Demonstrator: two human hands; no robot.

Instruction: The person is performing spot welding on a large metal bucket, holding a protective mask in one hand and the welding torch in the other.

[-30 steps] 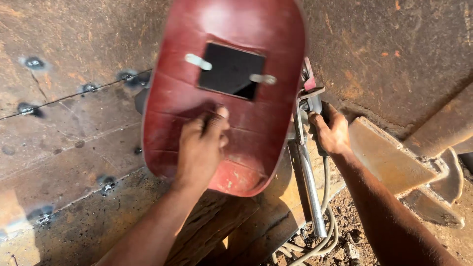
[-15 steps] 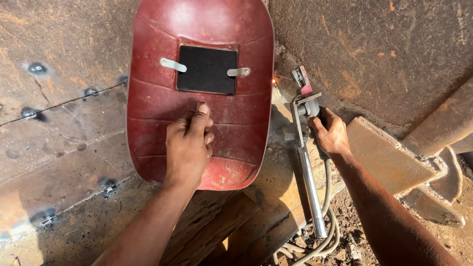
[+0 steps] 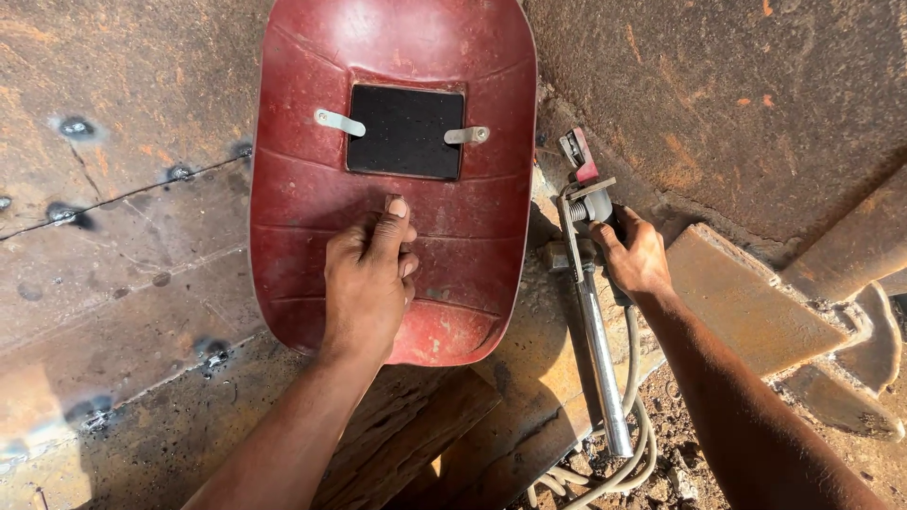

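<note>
A: What fills the view?

B: A broad wall of rusty steel plate [image 3: 113, 236], marked by a line of dark weld spots [image 3: 76, 127] running along a seam on the left side.

A: And in front of it?

B: A red hand-held welding shield [image 3: 397, 57] sits at the centre, held up against the plate. Its dark rectangular lens [image 3: 404, 132] is pinned by two small metal clips [image 3: 340, 122].

A: What is the left hand doing?

B: The left hand [image 3: 368, 283] is closed on the shield from behind, fingers curled at its middle, the forefinger stretched up toward the lens.

A: To the right?

B: A rusty rectangular steel block [image 3: 746, 302] lies at a slant near the plate's lower edge, just beside the right wrist. Loose dirt and gravel [image 3: 680, 444] lie below it.

A: And the right hand?

B: The right hand [image 3: 635, 260] grips an electrode holder [image 3: 584, 203] with a red-tipped clamp, its head close to the plate and just right of the shield's edge. A shiny metal tube [image 3: 603, 368] runs down from it, and pale cables [image 3: 605, 477] loop beneath.
</note>
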